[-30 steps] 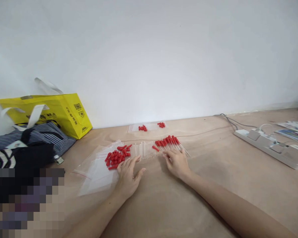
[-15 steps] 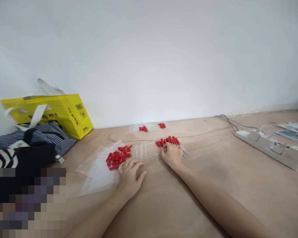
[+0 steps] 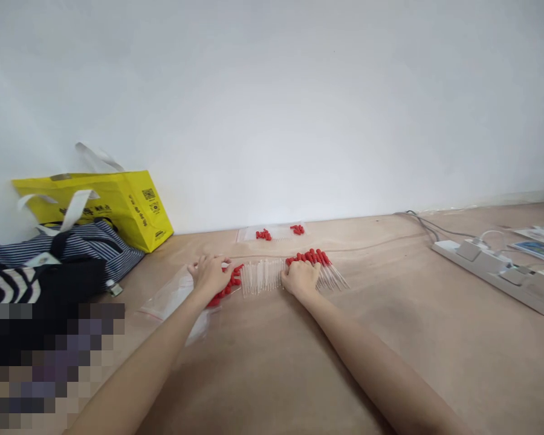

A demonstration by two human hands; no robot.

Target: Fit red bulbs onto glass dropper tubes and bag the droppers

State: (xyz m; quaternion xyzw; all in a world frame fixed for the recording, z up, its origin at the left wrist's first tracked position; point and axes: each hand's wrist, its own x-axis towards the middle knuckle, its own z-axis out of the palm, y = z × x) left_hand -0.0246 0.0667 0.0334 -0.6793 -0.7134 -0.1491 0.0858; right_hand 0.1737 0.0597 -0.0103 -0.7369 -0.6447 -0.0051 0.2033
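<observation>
My left hand (image 3: 210, 275) is over the left-hand pile of red rubber bulbs (image 3: 226, 290), its fingers spread; it covers much of the pile. The bulbs lie on clear plastic zip bags (image 3: 167, 299). Right of them stretches a row of thin glass tubes (image 3: 263, 276), side by side on the table. Beyond that row, my right hand (image 3: 301, 278) rests with curled fingers against a fan of glass droppers with red bulbs (image 3: 329, 272) on their far ends. Whatever its fingertips hold is hidden behind the hand.
At the back, another clear bag (image 3: 278, 232) carries two small groups of red bulbs (image 3: 263, 234). A yellow bag (image 3: 138, 211) and a striped cloth bag (image 3: 122, 241) stand on the left. To the right lies a white power strip (image 3: 494, 275) with plugs and cables.
My left hand has moved forward and left, from the near edge of the bulb pile to over it. My right hand has shifted slightly left and nearer along the droppers.
</observation>
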